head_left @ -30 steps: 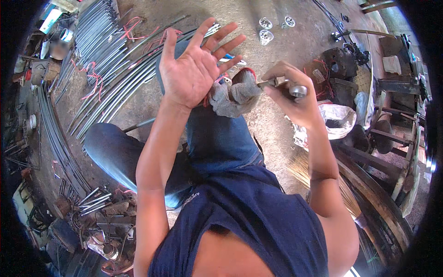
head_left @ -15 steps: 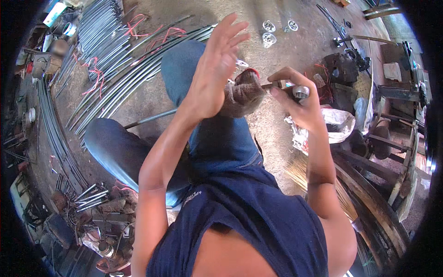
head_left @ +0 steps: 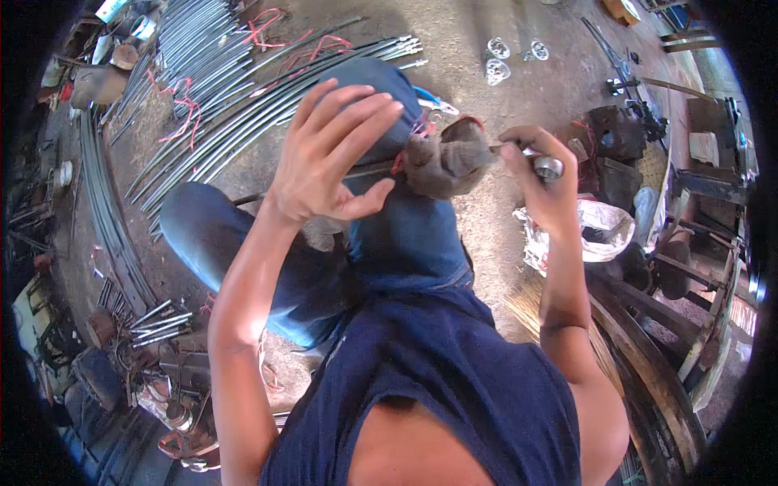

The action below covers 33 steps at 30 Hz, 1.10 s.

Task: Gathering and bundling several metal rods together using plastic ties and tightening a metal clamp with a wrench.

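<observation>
My left hand [head_left: 336, 154] is raised over my knees, fingers spread, holding nothing. Just right of it, a lumpy brown cloth-wrapped bundle [head_left: 448, 162] sits above my knee; what is inside is hidden. A long thin metal rod [head_left: 369, 172] runs behind my left hand toward the bundle. My right hand [head_left: 541, 174] is closed around a metal tool with a rounded silver end [head_left: 549, 168]; its exact kind is unclear. The tool's narrow shaft [head_left: 496, 149] points left at the bundle and seems to meet it. Beyond my knee lie pliers with blue handles [head_left: 435, 101].
Many long metal rods [head_left: 243, 121] with red ties spread over the floor at far left. Short metal tubes [head_left: 162, 326] lie among clutter at lower left. Clear plastic cups [head_left: 498, 71] stand far ahead. A white plastic sack [head_left: 606, 235] and wooden beams [head_left: 640, 348] are on the right.
My left hand has moved left and down, away from the bundle, turning with its fingers spread. The right hand keeps its hold on the tool beside the bundle. The whole view has shifted slightly.
</observation>
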Available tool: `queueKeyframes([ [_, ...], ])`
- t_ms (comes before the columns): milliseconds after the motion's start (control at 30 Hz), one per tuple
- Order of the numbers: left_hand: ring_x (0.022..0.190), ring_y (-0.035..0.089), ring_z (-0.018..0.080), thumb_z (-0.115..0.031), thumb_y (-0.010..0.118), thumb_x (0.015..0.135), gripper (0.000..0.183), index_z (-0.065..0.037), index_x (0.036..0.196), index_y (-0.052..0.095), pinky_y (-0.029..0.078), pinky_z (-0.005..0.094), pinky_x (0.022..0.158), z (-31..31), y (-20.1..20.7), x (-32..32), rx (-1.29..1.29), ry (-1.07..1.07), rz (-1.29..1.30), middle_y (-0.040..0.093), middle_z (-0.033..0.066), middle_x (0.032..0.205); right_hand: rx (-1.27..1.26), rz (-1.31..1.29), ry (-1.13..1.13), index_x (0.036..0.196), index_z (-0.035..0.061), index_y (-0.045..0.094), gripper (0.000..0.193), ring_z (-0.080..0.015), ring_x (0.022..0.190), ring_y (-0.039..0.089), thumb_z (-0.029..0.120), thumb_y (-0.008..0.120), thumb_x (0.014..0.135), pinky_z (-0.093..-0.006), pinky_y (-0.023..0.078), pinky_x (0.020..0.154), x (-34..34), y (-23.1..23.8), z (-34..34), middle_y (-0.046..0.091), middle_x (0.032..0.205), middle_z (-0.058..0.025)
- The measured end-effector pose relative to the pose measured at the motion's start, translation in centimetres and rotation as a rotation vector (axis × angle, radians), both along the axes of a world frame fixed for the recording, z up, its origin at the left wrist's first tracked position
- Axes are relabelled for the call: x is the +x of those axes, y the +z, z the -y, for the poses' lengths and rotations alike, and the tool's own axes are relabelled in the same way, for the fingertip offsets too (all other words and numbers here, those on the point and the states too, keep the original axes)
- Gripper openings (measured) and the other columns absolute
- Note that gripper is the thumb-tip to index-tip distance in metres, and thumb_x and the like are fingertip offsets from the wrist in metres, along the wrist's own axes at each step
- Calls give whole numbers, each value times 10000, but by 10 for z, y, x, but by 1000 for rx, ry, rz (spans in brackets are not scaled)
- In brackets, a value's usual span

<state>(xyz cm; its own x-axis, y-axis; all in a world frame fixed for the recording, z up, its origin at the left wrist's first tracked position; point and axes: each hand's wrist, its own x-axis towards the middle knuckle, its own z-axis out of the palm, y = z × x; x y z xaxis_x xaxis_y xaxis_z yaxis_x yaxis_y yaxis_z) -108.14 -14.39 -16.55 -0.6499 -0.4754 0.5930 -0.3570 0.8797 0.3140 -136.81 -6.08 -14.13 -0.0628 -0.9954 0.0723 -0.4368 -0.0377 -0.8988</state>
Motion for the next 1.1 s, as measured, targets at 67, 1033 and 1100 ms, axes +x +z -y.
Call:
queueKeyframes([
  [67,1199,549,327,-422,701,732,680,-76,1306,587,357,521,1065,-7,-7,7,-10,21,-15,590,108,1314,0,10,-18,938,-6,670,94,-69,709,551,81,681,903,-231,434,645,0,0,1,653,794,-40],
  [1033,1133,548,295,-455,712,755,624,-84,1249,622,361,494,1005,-39,6,-21,-191,332,51,584,96,1202,-50,-156,130,980,18,690,165,-123,756,610,80,745,836,-265,473,681,-11,-2,3,675,862,-47],
  [1100,1077,571,274,-431,758,765,617,-44,1220,607,393,486,980,-40,12,-45,-117,148,59,604,97,1134,-112,-137,155,953,12,686,142,-120,768,615,62,744,833,-272,481,684,-5,7,5,679,849,-50],
])
